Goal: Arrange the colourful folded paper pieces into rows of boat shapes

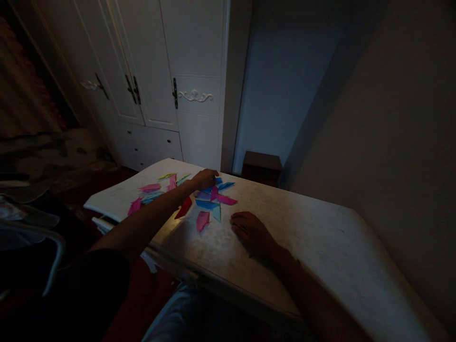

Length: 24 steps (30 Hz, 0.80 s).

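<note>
My left hand reaches across to the far side of the table, its fingers bent down and closed on a blue folded paper piece. Close by lie another blue piece, a magenta piece, a purple piece and a light blue piece. A red piece lies under my left forearm's edge. Nearer to me is a pink piece. My right hand rests on the tabletop to the right of the pieces, fingers loosely bent and apart, holding nothing visible.
More folded pieces lie left of my forearm, among them a pink one and a yellow one. The pale table meets a wall on the right. Behind it stand a white wardrobe and a small brown cabinet.
</note>
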Tool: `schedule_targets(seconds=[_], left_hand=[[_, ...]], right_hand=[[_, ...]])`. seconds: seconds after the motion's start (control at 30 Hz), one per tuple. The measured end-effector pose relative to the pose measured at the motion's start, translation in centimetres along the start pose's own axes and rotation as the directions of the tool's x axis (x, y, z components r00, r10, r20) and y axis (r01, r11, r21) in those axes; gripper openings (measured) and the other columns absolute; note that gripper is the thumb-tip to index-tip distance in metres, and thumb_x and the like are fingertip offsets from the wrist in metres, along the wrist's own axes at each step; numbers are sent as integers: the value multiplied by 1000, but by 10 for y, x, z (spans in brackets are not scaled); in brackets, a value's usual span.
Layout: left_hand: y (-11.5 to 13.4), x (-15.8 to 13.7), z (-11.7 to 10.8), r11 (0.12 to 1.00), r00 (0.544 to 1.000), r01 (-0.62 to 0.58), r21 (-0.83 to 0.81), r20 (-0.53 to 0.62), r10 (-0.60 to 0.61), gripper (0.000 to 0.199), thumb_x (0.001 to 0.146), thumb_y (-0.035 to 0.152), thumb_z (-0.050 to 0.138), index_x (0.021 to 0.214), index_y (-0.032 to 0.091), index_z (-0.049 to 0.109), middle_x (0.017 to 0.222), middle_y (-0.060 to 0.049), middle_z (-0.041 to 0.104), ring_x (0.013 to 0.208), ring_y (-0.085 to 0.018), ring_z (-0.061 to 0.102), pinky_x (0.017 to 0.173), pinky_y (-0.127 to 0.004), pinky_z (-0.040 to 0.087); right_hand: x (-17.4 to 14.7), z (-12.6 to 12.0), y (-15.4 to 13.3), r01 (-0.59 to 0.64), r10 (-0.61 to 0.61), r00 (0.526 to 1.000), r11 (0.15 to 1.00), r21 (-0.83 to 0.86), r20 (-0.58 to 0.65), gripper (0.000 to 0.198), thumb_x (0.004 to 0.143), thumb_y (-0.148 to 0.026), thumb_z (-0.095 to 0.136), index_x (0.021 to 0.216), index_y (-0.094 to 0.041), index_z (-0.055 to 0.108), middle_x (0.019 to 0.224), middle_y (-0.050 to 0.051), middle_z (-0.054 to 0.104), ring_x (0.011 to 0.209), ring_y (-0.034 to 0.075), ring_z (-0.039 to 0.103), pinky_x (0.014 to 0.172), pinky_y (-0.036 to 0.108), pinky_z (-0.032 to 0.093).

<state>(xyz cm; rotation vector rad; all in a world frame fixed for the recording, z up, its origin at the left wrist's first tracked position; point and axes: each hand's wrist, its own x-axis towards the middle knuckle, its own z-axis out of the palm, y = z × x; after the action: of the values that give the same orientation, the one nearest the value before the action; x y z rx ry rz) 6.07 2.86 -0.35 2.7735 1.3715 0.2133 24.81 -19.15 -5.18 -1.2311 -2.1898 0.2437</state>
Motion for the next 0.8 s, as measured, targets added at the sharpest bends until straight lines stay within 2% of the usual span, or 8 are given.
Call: schedule_targets(seconds=[0.23, 0.4, 0.5, 0.6, 0.67, 0.73, 0.8], left_hand=[[12, 4, -4, 1000, 992, 25, -3, -120, -25, 44, 81, 22, 58, 124, 13, 58, 124, -15, 63, 115, -29, 57, 95, -38, 44], [50, -15, -9, 996, 973, -62, -58, -225, 47, 40, 87, 22, 51, 126, 16, 55, 127, -11, 59, 116, -23, 55, 99, -34, 43], [85, -39, -5, 938, 936, -184, -294, -345, 75, 32, 87, 22, 52, 117, 16, 60, 112, -9, 66, 100, -19, 62, 90, -33, 50], [120, -75, 2, 834, 927, -291, -468, -352, 126, 27, 86, 21, 53, 111, 16, 62, 106, -7, 67, 82, -15, 65, 77, -29, 54], [138, -102, 6, 784, 922, -340, -520, -350, 168, 23, 85, 20, 55, 106, 17, 64, 100, -6, 68, 81, -15, 64, 76, -29, 53], [148, -125, 9, 786, 908, -373, -494, -369, 199, 15, 85, 20, 56, 95, 19, 67, 93, -6, 68, 86, -18, 63, 80, -32, 51], [152, -142, 14, 776, 911, -348, -526, -385, 148, 14, 84, 18, 55, 92, 19, 67, 90, -6, 67, 86, -18, 62, 78, -31, 51]], right_hand=[[0, -2, -2, -8, 8, 1000, 1000, 7, 0, 20, 90, -18, 53, 102, -18, 68, 109, 10, 67, 104, 22, 59, 92, 38, 47], [1, -2, -1, -11, 11, 1000, 1000, 8, 2, 21, 90, -19, 52, 101, -19, 69, 108, 10, 67, 103, 22, 60, 91, 39, 48], [1, -1, 1, -6, 7, 1000, 999, 50, -3, 22, 88, -19, 53, 101, -19, 71, 108, 11, 68, 102, 23, 61, 93, 40, 48], [0, -4, 6, -69, 72, 997, 987, 146, -16, 24, 86, -19, 51, 100, -18, 71, 106, 11, 70, 99, 24, 63, 89, 39, 49], [-2, -7, 8, -119, 131, 990, 967, 227, -41, 23, 85, -21, 52, 97, -18, 71, 100, 10, 71, 91, 24, 66, 81, 37, 52], [-3, -10, 10, -124, 149, 986, 951, 282, -69, 20, 84, -24, 54, 93, -17, 70, 93, 8, 72, 83, 22, 66, 76, 34, 52], [-4, -12, 10, -117, 150, 984, 950, 291, -93, 20, 84, -29, 55, 89, -18, 70, 88, 7, 72, 80, 21, 66, 74, 33, 51]])
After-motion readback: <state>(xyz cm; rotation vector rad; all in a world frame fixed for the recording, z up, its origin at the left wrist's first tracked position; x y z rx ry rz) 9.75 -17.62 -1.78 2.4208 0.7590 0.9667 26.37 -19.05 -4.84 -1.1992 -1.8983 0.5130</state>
